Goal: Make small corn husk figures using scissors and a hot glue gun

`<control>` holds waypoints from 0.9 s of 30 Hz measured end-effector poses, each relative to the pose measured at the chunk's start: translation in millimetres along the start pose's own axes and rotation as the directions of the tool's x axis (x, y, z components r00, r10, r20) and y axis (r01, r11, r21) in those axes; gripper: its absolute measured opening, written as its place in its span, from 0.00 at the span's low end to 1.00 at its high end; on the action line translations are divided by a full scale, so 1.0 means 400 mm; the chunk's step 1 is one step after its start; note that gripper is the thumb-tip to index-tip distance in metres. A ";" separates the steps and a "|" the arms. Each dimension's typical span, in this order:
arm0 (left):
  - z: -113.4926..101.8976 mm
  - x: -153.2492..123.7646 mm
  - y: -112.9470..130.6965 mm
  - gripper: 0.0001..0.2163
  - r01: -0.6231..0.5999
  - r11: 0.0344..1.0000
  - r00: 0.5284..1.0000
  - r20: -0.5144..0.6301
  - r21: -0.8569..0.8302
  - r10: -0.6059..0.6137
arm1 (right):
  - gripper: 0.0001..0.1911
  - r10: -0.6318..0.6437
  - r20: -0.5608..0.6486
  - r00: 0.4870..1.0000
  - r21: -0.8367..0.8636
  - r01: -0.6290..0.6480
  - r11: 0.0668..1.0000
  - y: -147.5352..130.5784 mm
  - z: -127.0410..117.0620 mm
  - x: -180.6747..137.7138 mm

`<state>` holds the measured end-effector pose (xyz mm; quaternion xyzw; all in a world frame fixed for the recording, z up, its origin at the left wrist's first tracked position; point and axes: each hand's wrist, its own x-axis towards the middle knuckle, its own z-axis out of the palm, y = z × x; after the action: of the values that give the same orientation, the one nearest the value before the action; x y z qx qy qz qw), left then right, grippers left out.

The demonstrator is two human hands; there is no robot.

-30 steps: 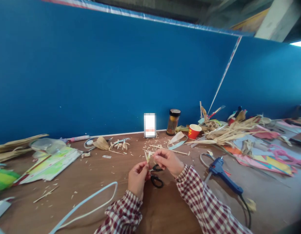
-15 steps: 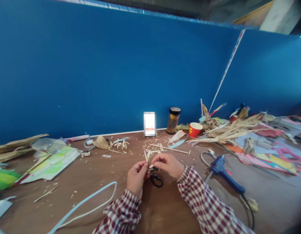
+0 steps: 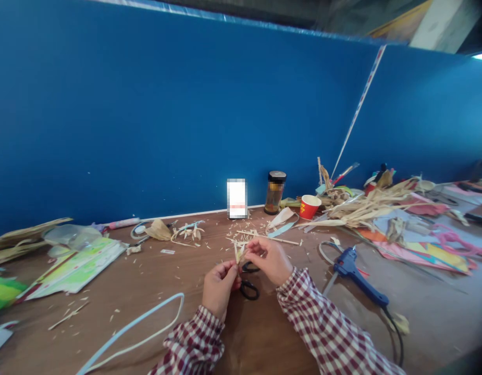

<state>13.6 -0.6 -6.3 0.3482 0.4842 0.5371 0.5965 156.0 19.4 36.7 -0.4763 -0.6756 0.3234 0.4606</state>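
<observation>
My left hand (image 3: 219,284) is closed, pinching a small pale bundle of dried corn husk (image 3: 238,253) whose split tips spread upward. Close on its right, my right hand (image 3: 271,262) has thumb and forefinger pinched together at the upper side of the bundle, on what looks like a slip of husk; the fingers partly hide it. Beneath both hands lie scissors with black loop handles (image 3: 249,290), their blades hidden from me. Thin pale husk scraps (image 3: 241,234) are strewn just beyond my fingertips.
A blue glue gun (image 3: 360,278) with a cord lies to the right. Behind stand a lit phone-like screen (image 3: 236,198), a black-lidded jar (image 3: 275,192) and a red paper cup (image 3: 310,207). Husks (image 3: 366,205) pile at right. A bent pale-blue strip (image 3: 143,316) lies at left.
My right hand has risen slightly, from low beside the bundle to its upper part. My left hand keeps its pinch. The whole view has shifted a little.
</observation>
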 end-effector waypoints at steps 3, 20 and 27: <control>0.001 -0.002 0.004 0.15 0.003 1.000 1.000 -0.021 0.004 -0.003 | 0.11 -0.009 0.097 0.995 -0.038 0.013 0.999 -0.017 -0.017 -0.004; 0.012 -0.018 0.016 0.15 -0.011 0.994 0.998 0.070 0.113 0.003 | 0.15 0.008 0.132 0.991 0.003 -0.008 1.000 -0.009 -0.016 -0.003; 0.013 -0.020 0.018 0.14 -0.015 0.994 0.996 0.085 0.108 0.006 | 0.14 0.027 0.156 0.987 0.019 -0.030 0.999 -0.010 -0.013 -0.003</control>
<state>16.7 -6.4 3.4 0.4050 0.4851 0.4978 0.5939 159.6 17.2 41.7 -0.4541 -0.6990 0.3734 0.4070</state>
